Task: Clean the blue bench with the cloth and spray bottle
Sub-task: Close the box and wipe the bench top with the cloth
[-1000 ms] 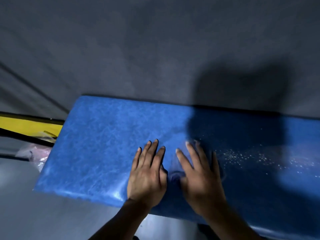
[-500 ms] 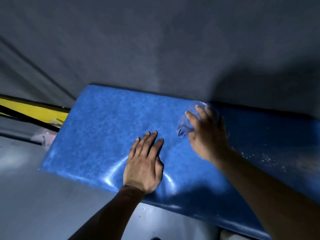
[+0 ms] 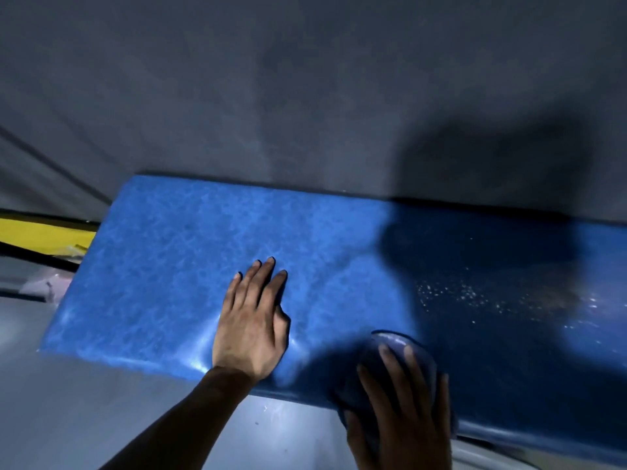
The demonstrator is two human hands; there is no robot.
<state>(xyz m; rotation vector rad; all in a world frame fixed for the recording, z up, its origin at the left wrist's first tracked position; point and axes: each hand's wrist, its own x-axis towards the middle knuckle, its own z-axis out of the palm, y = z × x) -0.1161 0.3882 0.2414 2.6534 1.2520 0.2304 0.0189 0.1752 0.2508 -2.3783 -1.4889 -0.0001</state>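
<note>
- Fingers [image 3: 263, 279] of the left hand [image 3: 251, 327] lie straight and close together, flat on the blue desk [image 3: 176, 252] at centre frame.
- Right hand [image 3: 403, 412], lower right, presses spread fingers on the blue cloth [image 3: 393, 342] at the desk's near edge.
- Droplets [image 3: 458, 293], seemingly spray, speckle the shadowed right part.
- Something yellow [image 3: 40, 234] shows at the left edge.

Blue bench [image 3: 203, 266]: padded, glossy mottled top, lies across the view w/ far edge against a grey wall; right half in shadow, speckled w/ white droplets. Cloth [image 3: 393, 344]: blue-grey, bunched, at bench's near edge, right of centre, mostly covered by a hand; only its rounded far edge shows.
</note>
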